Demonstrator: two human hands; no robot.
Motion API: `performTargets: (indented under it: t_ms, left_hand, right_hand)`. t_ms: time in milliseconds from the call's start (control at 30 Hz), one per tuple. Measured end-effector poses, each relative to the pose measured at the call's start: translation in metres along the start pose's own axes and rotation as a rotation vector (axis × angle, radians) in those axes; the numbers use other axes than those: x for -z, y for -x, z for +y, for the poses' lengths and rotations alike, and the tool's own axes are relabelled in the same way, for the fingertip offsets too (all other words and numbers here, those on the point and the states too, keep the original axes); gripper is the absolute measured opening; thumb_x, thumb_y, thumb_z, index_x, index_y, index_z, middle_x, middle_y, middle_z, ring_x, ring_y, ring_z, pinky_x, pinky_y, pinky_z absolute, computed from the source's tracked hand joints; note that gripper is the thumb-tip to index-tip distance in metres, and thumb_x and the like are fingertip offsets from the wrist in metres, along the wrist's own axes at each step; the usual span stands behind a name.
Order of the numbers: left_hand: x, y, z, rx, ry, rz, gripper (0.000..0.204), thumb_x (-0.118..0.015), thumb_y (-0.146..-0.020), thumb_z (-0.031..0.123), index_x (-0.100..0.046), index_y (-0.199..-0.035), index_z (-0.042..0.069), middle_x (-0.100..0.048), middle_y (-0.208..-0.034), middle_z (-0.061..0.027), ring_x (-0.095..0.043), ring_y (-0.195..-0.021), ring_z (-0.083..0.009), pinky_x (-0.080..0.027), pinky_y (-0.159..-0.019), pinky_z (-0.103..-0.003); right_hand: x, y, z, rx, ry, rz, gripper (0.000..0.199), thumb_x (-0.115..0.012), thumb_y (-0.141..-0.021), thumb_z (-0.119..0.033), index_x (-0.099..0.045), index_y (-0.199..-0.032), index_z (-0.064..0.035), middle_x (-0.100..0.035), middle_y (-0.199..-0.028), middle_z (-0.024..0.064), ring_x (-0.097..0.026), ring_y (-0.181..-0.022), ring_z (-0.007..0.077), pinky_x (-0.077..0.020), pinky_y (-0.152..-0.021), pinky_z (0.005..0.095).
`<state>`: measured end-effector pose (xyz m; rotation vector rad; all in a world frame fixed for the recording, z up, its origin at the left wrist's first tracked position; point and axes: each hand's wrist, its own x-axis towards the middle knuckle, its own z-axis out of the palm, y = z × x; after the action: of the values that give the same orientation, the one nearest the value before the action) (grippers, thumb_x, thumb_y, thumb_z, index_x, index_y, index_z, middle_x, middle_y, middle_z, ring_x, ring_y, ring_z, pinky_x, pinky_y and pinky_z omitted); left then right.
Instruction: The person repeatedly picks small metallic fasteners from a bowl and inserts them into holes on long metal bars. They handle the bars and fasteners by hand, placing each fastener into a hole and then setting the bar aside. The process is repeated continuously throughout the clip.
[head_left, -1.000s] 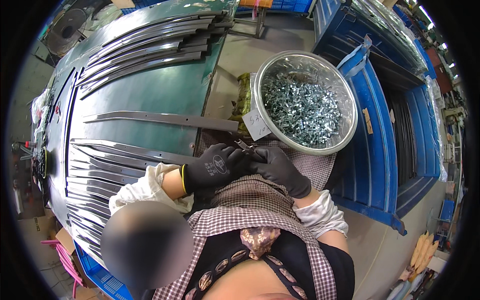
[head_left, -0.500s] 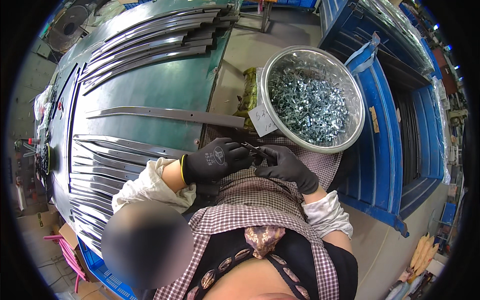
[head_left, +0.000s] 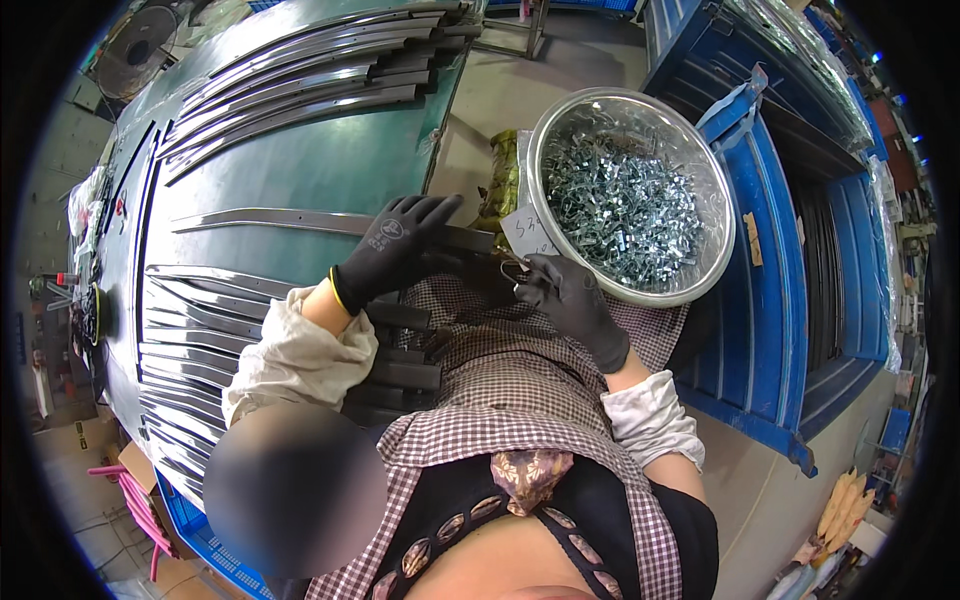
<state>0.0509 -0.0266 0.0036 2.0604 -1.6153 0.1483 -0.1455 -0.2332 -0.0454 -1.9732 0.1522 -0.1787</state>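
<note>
A single long dark strip [head_left: 275, 219] lies crosswise on the green table, its right end [head_left: 468, 240] jutting past the table edge. Over that strip rests my left hand [head_left: 392, 245], in a black glove, with its fingers stretched out and its thumb side in shadow. Just beyond the strip's end is my right hand [head_left: 575, 305], also black-gloved, its thumb and fingertips pinched on a small metal clip [head_left: 512, 270]. The clip's exact shape is partly hidden by the fingers. To the right of it, a clear round basin [head_left: 725, 240] holds many shiny metal clips [head_left: 625, 205].
More dark strips [head_left: 300, 100] lie fanned at the table's [head_left: 300, 180] far side, and others [head_left: 200, 340] at its near left. A blue metal crate [head_left: 750, 330] stands at right. A white paper tag [head_left: 525, 232] hangs beside the basin. A fan [head_left: 140, 45] is far left.
My left hand has moved up and left onto the single strip, its fingers straightening. The right hand has stayed near its place, dropping slightly apart from the left, with a small clip now showing in it.
</note>
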Motion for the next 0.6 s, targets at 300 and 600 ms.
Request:
performTargets:
  t_ms: [300, 600]
  left_hand:
    - [-0.008, 0.018, -0.001, 0.0, 0.188, -0.318, 0.046, -0.073, -0.08, 0.02, -0.062, -0.124, 0.01, -0.067, -0.109, -0.0118, -0.063, -0.1, -0.0343, -0.048, -0.089, -0.044]
    - [-0.01, 0.017, -0.001, 0.006, 0.183, -0.326, 0.043, -0.072, -0.083, 0.022, -0.063, -0.122, 0.008, -0.067, -0.108, -0.0139, -0.064, -0.098, -0.0359, -0.05, -0.084, -0.045]
  right_hand:
    - [-0.009, -0.016, -0.005, 0.204, 0.138, -0.076, 0.037, -0.071, -0.093, -0.024, -0.063, -0.121, -0.0019, -0.069, -0.094, 0.0164, -0.068, -0.084, 0.0307, -0.0536, -0.075, 0.0397]
    - [-0.027, -0.017, 0.02, 0.199, 0.066, 0.111, 0.02, -0.069, -0.093, -0.018, -0.068, -0.103, -0.0008, -0.071, -0.089, 0.0156, -0.07, -0.081, 0.0315, -0.0538, -0.07, 0.0397]
